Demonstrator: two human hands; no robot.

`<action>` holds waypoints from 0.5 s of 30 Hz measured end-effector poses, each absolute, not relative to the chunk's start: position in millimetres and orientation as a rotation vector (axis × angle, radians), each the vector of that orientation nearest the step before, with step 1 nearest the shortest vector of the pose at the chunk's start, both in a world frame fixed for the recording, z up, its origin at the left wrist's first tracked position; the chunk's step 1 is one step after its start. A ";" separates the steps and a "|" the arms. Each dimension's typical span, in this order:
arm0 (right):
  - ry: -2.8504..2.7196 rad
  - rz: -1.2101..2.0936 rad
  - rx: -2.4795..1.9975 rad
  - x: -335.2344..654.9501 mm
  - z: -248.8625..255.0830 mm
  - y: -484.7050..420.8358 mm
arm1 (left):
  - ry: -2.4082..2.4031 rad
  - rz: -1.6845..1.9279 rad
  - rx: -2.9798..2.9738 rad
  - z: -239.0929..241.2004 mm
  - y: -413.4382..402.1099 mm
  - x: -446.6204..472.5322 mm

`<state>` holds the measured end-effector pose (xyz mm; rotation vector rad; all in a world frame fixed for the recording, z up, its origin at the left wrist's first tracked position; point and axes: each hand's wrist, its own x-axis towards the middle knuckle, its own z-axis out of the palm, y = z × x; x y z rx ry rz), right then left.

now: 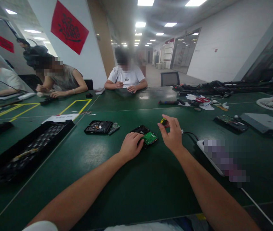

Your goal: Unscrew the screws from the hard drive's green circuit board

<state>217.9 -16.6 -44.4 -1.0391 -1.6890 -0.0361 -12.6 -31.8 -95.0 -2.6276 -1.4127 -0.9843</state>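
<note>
A black hard drive with a green circuit board (150, 138) lies on the green table in front of me. My left hand (132, 145) grips its left side, fingers over the drive's edge and thumb near the board. My right hand (171, 133) pinches a small screwdriver (163, 121) by its yellow and black handle, just right of the drive. The screwdriver's thin shaft points down toward the board's right edge; whether the tip touches a screw is too small to tell.
Another hard drive (98, 127) lies to the left beside a loose circuit board (114, 128). Farther left is a long black tray (30, 150) of small parts. On the right are a white cabled device (210, 157), a drive (231, 123) and a grey box (266, 123). Several people sit across the table.
</note>
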 end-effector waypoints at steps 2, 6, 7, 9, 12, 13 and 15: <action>-1.684 -0.033 -1.046 219.1 -46.2 -14.9 | -1.382 -1.002 -2.652 -95.0 -30.9 -14.0; -1.694 0.015 -1.029 219.2 -49.4 -13.0 | -1.301 -1.004 -2.716 -93.5 -32.7 -13.3; -1.700 0.021 -1.025 219.1 -49.3 -13.2 | -1.284 -0.990 -2.730 -93.4 -33.4 -12.8; -1.711 0.014 -1.027 219.1 -48.0 -14.0 | -1.266 -0.956 -2.746 -93.6 -34.5 -12.0; -1.719 -0.008 -1.031 219.4 -45.9 -15.1 | -1.266 -0.922 -2.761 -94.4 -35.1 -12.0; -1.719 -0.005 -1.028 219.3 -45.7 -15.2 | -1.267 -0.917 -2.766 -94.7 -35.0 -12.1; -1.719 0.007 -1.019 218.6 -46.1 -14.9 | -1.265 -0.894 -2.780 -95.1 -34.9 -12.3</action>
